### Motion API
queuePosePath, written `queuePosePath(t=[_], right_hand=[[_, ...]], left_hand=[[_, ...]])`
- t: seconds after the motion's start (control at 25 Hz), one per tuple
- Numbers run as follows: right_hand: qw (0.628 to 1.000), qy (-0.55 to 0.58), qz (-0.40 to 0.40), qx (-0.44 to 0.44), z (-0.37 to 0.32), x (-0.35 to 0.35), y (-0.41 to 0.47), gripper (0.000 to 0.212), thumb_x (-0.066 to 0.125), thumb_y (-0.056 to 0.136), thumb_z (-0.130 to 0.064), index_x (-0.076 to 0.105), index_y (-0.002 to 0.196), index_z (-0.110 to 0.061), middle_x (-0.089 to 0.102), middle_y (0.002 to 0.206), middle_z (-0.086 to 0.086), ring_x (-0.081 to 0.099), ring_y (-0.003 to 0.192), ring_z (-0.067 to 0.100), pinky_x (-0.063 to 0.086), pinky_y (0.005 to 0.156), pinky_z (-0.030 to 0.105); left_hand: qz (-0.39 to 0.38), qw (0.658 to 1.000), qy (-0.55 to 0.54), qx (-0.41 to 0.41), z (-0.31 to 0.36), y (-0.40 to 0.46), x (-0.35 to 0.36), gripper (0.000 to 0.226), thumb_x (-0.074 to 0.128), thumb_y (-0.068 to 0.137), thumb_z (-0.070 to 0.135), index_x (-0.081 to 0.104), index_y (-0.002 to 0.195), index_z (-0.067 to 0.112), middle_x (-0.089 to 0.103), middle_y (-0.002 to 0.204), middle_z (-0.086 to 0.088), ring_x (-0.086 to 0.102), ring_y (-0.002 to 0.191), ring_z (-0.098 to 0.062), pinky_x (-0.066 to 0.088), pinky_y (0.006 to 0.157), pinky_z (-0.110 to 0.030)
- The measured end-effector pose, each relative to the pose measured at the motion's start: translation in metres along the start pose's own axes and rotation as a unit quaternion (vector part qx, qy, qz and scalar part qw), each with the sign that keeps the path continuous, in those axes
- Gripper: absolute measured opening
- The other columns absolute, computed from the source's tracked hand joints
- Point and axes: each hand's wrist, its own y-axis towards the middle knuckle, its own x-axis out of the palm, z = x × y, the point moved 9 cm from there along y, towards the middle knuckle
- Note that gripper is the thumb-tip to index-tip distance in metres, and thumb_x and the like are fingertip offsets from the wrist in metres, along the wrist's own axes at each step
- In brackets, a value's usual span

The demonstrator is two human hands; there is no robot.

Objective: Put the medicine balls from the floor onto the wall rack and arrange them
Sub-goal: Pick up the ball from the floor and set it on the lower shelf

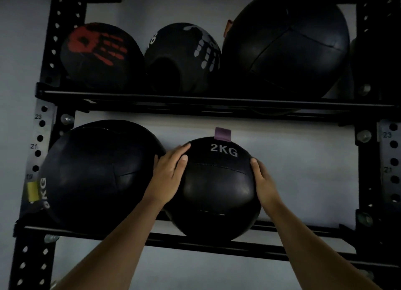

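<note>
A black medicine ball marked 2KG (217,187), with a purple tab on top, rests on the lower rails of the black wall rack (217,242). My left hand (168,174) presses its left side and my right hand (263,181) its right side, so both hold it. A larger black ball with a yellow tab (97,174) sits touching it on the left. On the upper shelf lie a ball with a red handprint (99,55), a ball with a grey handprint (184,57) and a big plain black ball (286,44).
Perforated black uprights (368,159) stand at both sides of the rack, with numbered holes. The upper shelf rail (195,101) runs just above the lower balls. To the right of the 2KG ball, bare lower rail (308,231) shows against the white wall.
</note>
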Motion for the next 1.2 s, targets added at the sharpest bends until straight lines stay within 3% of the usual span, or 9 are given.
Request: queuePosePath(t=[0.12,0.28,0.44,0.52,0.64,0.72,0.84,1.04,1.2], right_hand=[[0.988,-0.114,-0.054,0.087,0.005,0.004,0.013,0.062,0.030,0.105,-0.064,0.045,0.158,-0.035,0.047,0.155,0.023,0.046,0.143,0.044,0.040,0.117,0.051],[0.984,-0.079,-0.134,0.090,-0.018,0.024,-0.009,0.113,0.046,0.070,-0.099,0.014,0.165,-0.046,0.021,0.171,0.011,0.028,0.155,0.043,0.031,0.123,0.059],[0.979,-0.187,-0.064,-0.056,-0.051,0.030,-0.022,0.080,0.030,0.090,-0.084,0.020,0.162,-0.051,0.024,0.170,0.008,0.022,0.155,0.043,0.025,0.124,0.063],[0.941,-0.293,-0.041,-0.167,-0.081,0.056,-0.034,0.083,0.021,0.086,-0.090,0.025,0.160,-0.052,0.025,0.173,0.006,0.020,0.158,0.040,0.018,0.125,0.065],[0.829,-0.472,-0.051,-0.295,-0.121,0.131,-0.053,0.082,0.025,0.088,-0.085,0.034,0.159,-0.046,0.030,0.172,0.009,0.017,0.159,0.046,0.007,0.120,0.075],[0.774,-0.546,-0.090,-0.308,-0.135,0.173,-0.054,0.076,0.031,0.094,-0.075,0.030,0.162,-0.043,0.031,0.171,0.010,0.013,0.157,0.053,0.004,0.116,0.080],[0.725,-0.608,-0.130,-0.297,-0.141,0.208,-0.051,0.068,0.039,0.097,-0.067,0.038,0.159,-0.039,0.039,0.165,0.013,0.017,0.152,0.058,0.005,0.112,0.083],[0.733,-0.599,-0.161,-0.279,-0.155,0.259,-0.070,0.064,0.047,0.091,-0.046,0.048,0.151,-0.025,0.048,0.154,0.014,0.027,0.146,0.058,0.003,0.113,0.084],[0.820,-0.434,-0.217,-0.304,-0.176,0.257,-0.070,0.060,0.060,0.086,-0.026,0.054,0.146,-0.024,0.047,0.151,0.010,0.036,0.143,0.043,0.013,0.121,0.073]], left_hand=[[-0.025,0.998,0.046,-0.018,-0.009,0.009,0.011,0.048,0.027,0.115,0.041,0.040,0.161,0.045,0.045,0.169,0.008,0.029,0.161,-0.007,-0.019,0.130,-0.041],[-0.018,0.994,0.104,-0.008,-0.010,0.007,0.009,0.054,0.019,0.112,0.049,0.038,0.163,0.044,0.049,0.167,0.008,0.038,0.158,-0.013,-0.010,0.133,-0.046],[0.039,0.939,0.330,0.093,0.012,-0.002,-0.011,0.058,0.024,0.111,0.045,0.059,0.154,0.028,0.074,0.141,-0.001,0.063,0.138,-0.031,0.014,0.128,-0.070],[0.038,0.891,0.442,0.097,0.009,-0.007,-0.023,0.048,0.039,0.110,0.035,0.065,0.147,0.019,0.070,0.146,-0.010,0.055,0.147,-0.040,0.017,0.124,-0.078],[-0.034,0.824,0.564,0.041,-0.018,-0.010,-0.036,0.061,0.047,0.102,0.038,0.048,0.160,0.020,0.037,0.173,-0.016,0.020,0.163,-0.049,-0.003,0.122,-0.081],[-0.051,0.791,0.607,0.052,-0.029,-0.013,-0.040,0.068,0.047,0.098,0.042,0.043,0.163,0.024,0.030,0.177,-0.014,0.012,0.165,-0.048,-0.013,0.117,-0.084],[-0.034,0.788,0.612,0.062,-0.037,-0.009,-0.053,0.066,0.053,0.096,0.040,0.049,0.160,0.024,0.035,0.175,-0.014,0.016,0.164,-0.048,-0.011,0.115,-0.084],[0.013,0.806,0.592,0.020,-0.059,0.010,-0.110,0.057,0.048,0.103,0.041,0.052,0.158,0.028,0.043,0.172,-0.011,0.024,0.162,-0.047,0.007,0.118,-0.084],[0.010,0.815,0.580,0.017,-0.061,0.010,-0.118,0.054,0.060,0.099,0.037,0.062,0.151,0.023,0.053,0.164,-0.016,0.034,0.157,-0.051,0.011,0.117,-0.084]])
